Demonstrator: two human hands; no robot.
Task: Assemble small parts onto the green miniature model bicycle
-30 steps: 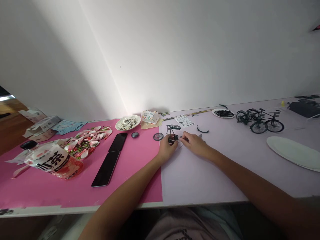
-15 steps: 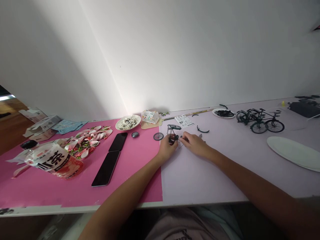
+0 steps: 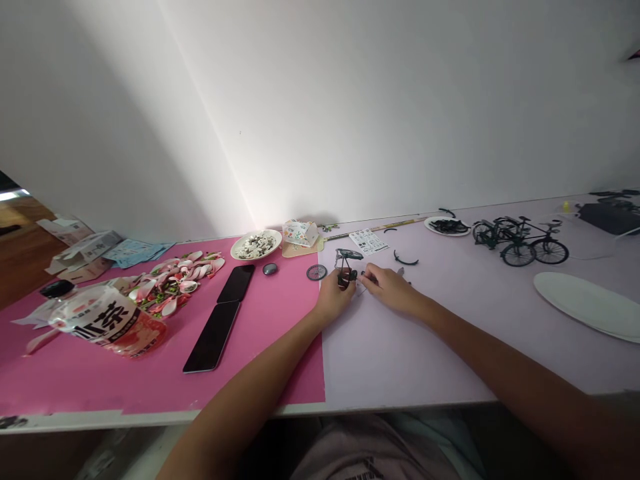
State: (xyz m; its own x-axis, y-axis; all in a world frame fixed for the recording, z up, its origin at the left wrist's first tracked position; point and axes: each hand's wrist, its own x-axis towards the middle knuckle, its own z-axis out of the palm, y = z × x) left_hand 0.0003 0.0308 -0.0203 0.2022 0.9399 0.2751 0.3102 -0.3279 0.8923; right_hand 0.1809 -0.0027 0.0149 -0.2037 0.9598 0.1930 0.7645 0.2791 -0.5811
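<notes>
My left hand [image 3: 336,295] is closed around a dark model bicycle [image 3: 349,255], partly built, with one wheel showing at its top. Close by on the right, my right hand [image 3: 384,285] has its fingers pinched together near the model; whatever is in them is too small to make out. A loose spoked wheel [image 3: 317,272] lies flat to the left of my left hand. Beyond my right hand rests a curved dark strip [image 3: 406,259]. A sheet of small printed stickers [image 3: 369,241] lies behind the model.
Finished model bicycles [image 3: 520,243] stand at the right, near a plate of black parts [image 3: 448,234] and an oval white plate [image 3: 590,307]. On the pink side are a drink bottle [image 3: 107,320], a dark phone [image 3: 213,337], a plate of small pieces [image 3: 233,251] and pink-and-white spoon-like pieces [image 3: 187,287].
</notes>
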